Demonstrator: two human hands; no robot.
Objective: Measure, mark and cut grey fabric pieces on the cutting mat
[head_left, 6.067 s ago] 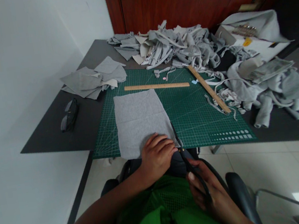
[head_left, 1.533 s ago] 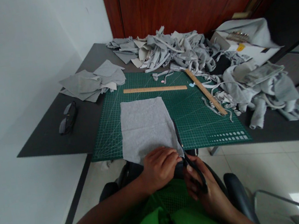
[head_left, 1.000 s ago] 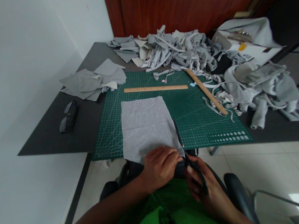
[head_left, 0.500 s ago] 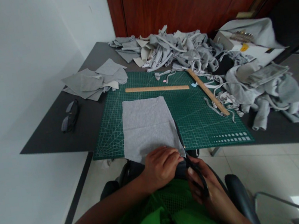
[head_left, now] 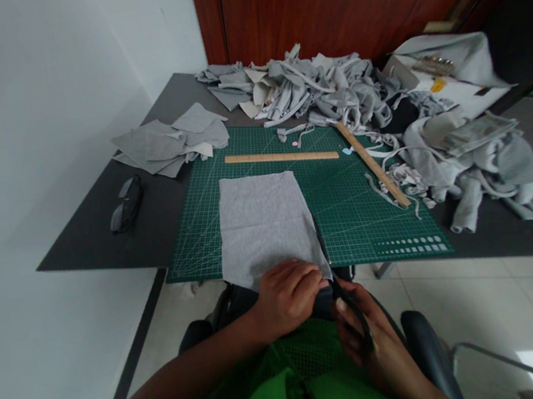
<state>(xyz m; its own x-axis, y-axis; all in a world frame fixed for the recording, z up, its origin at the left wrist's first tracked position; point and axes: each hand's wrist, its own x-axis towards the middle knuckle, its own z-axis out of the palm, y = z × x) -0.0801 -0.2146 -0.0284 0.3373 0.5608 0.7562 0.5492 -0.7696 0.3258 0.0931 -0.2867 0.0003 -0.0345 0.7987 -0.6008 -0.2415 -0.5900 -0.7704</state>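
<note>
**Scissors at the near corner of a grey cloth panel**

A dark grey table (head_left: pixel 95 237) fills the middle of the view, set against a white wall with a reddish wooden door behind it. On the table lies a green gridded cutting mat (head_left: pixel 350 213), and across the far and right sides sprawls a big heap of grey fabric offcuts and strips (head_left: pixel 356 97). A smaller stack of flat grey cut pieces (head_left: pixel 167 144) sits at the mat's far left corner.

On the mat lies the rectangular light grey cloth panel (head_left: pixel 262 217), flat, its near edge hanging just over the table's front edge. The left hand (head_left: pixel 289 294) rests curled, palm down, on that near right corner, pinning the cloth. The right hand (head_left: pixel 369 338) is closed through the handles of black scissors (head_left: pixel 346 301), whose blades run up along the panel's right edge; how wide the blades stand cannot be told.

By my reading, the cut along that right edge has barely begun: the blades sit only at the near end, and nearly the whole length remains.

Two wooden rulers lie on the mat, a straight one (head_left: pixel 281 156) beyond the panel and an angled one (head_left: pixel 373 164) to the right. Dark folded glasses (head_left: pixel 126 205) rest on the bare table at left.

The mat bears white printed marks at its near right corner, too small to read; no brand is legible.
</note>
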